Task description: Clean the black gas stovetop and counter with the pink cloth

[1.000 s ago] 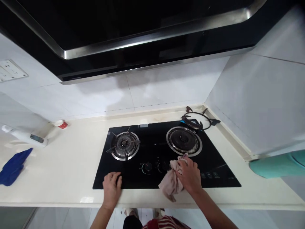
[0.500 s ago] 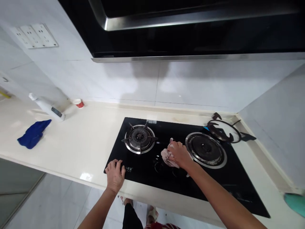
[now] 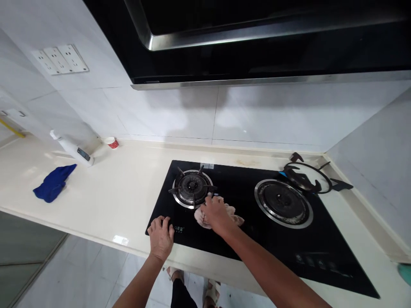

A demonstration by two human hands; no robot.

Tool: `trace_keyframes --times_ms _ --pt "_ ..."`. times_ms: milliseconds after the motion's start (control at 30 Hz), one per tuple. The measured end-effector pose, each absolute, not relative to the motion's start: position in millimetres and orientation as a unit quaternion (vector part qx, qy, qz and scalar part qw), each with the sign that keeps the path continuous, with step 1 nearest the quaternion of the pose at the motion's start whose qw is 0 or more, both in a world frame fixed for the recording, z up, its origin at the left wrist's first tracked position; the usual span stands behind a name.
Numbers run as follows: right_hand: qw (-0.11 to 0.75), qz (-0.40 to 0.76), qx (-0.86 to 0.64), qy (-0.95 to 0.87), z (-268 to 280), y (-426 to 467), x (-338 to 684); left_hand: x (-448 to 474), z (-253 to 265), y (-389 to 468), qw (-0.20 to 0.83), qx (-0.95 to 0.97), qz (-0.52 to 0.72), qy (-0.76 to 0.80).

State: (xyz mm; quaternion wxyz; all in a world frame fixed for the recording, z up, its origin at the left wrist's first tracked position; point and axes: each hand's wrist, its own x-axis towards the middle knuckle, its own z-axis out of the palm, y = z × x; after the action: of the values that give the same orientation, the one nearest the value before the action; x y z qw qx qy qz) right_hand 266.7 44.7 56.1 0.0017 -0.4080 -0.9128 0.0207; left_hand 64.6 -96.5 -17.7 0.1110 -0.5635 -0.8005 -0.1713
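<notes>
Right hand [image 3: 216,211] clamps a pink cloth [image 3: 201,218] on the black hob [image 3: 239,186]

The person's right hand has its fingers closed over the bunched cloth, which lies on the glass near the left burner [image 3: 192,186]. The cloth spreads out on both sides of the hand. The fingertips come right up beside the burner's near right rim; whether they touch it cannot be told. The left hand [image 3: 161,236] rests at the hob's near left corner, its fingers bent and slightly apart, just beside some pale lettering [image 3: 178,229].

To the right on the hob is a second burner [image 3: 283,203], with a dark grime-marked rim. A pan support [image 3: 298,179] lies at the far right corner, partly over the glass.

On the counter [image 3: 122,188] to the left lies a crumpled blue cloth [image 3: 54,184]. Beyond it are a white bottle [image 3: 70,147] and, near the wall, a red-and-white cup [image 3: 112,143].
</notes>
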Motion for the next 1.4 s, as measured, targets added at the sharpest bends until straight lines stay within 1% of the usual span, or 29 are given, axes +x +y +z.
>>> trace_keyframes --times_ms 133,267,433,633,733,800,867,933,1033,1100,1167,1267,1400 --pt "0.02 0.038 -0.373 -0.927 47 3 241 62 -20 -96 0.112 -0.566 -0.167 -0.799" --pt "0.098 0.062 -0.345 -0.931 28 -31 246 60 -22 -96 0.114 -0.568 -0.169 -0.797" --pt "0.201 0.138 -0.31 -0.919 7 -48 297 58 -23 -94 0.12 -0.57 -0.179 -0.792" --pt "0.29 0.256 -0.352 -0.852 -3 -64 367 57 -20 -92 0.118 -0.566 -0.178 -0.796" --pt "0.332 0.348 -0.41 -0.775 -4 -70 400 56 -20 -91 0.125 -0.568 -0.174 -0.795" --pt "0.36 0.431 -0.476 -0.677 -5 -70 426 55 -20 -90 0.127 -0.569 -0.172 -0.794" --pt "0.398 0.49 -0.543 -0.554 -5 -69 457 55 -20 -88 0.128 -0.569 -0.172 -0.794" --pt "0.452 0.515 -0.578 -0.444 -3 -66 492 54 -20 -87 0.128 -0.566 -0.174 -0.795" --pt "0.533 0.533 -0.555 -0.351 4 -56 540 55 -19 -84 0.125 -0.56 -0.174 -0.801" --pt "0.566 0.528 -0.535 -0.339 6 -47 567 55 -18 -82 0.119 -0.555 -0.175 -0.804" --pt "0.576 0.481 -0.558 -0.354 2 -37 592 56 -18 -81 0.113 -0.552 -0.178 -0.807" --pt "0.556 0.357 -0.646 -0.382 -11 -29 626 56 -17 -81 0.106 -0.548 -0.184 -0.809" --pt "0.561 0.21 -0.741 -0.304 -28 -41 648 55 -19 -80 0.107 -0.547 -0.187 -0.809"
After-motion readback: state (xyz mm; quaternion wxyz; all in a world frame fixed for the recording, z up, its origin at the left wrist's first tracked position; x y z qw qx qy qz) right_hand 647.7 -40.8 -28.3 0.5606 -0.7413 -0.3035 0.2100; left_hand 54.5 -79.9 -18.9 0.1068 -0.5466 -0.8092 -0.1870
